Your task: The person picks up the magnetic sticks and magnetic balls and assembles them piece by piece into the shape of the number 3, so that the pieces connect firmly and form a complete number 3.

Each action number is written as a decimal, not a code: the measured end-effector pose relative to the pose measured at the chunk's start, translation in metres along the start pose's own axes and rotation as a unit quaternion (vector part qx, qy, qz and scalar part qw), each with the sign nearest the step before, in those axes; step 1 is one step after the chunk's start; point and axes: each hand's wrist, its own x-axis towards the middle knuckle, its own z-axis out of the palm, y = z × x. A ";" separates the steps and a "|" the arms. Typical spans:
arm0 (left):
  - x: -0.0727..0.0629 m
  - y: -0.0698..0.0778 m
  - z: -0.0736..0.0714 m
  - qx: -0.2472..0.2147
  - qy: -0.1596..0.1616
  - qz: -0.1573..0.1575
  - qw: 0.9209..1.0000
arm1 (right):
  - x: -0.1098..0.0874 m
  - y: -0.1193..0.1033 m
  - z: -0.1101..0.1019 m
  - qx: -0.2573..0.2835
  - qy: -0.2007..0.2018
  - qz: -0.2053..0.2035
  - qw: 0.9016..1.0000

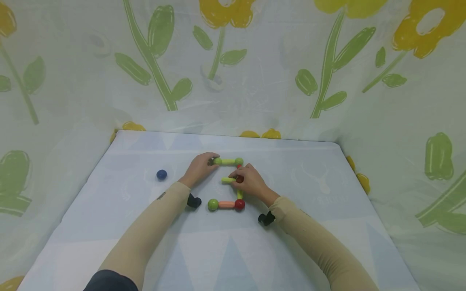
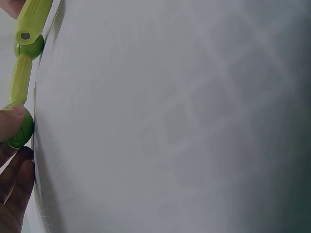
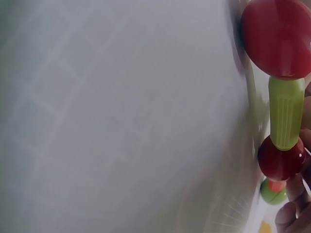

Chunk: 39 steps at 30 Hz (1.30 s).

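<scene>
Rods and balls of a magnetic building set lie joined on the table. Left thumb and fingers of my left hand (image 1: 201, 166) pinch the far-left green ball (image 2: 25, 132). A yellow-green rod (image 1: 228, 161) links it to another green ball (image 1: 238, 161). My right hand (image 1: 252, 182) grips the middle red ball (image 3: 281, 158), from which a yellow-green rod (image 1: 227, 180) juts left with its free end showing a metal disc. A red rod (image 1: 239, 166) lies beyond that ball, and a yellow-green rod (image 3: 285, 112) runs to the near red ball (image 1: 239, 205).
Off the near red ball, a salmon rod (image 1: 226, 205) leads left to a green ball (image 1: 212, 204). A lone blue ball (image 1: 162, 174) lies left of my left hand. Patterned cloth (image 1: 255, 93) hangs behind the table (image 1: 298, 242) and along its sides.
</scene>
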 end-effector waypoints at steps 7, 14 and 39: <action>0.000 0.001 0.001 0.003 0.001 -0.007 1.000 | -0.001 0.001 0.000 -0.003 0.000 0.002 1.000; 0.000 -0.001 0.003 0.008 0.005 -0.007 1.000 | 0.000 0.003 0.001 -0.005 0.000 0.001 1.000; -0.001 -0.001 0.003 0.004 0.009 0.005 1.000 | -0.006 0.010 0.000 0.014 0.034 -0.017 0.999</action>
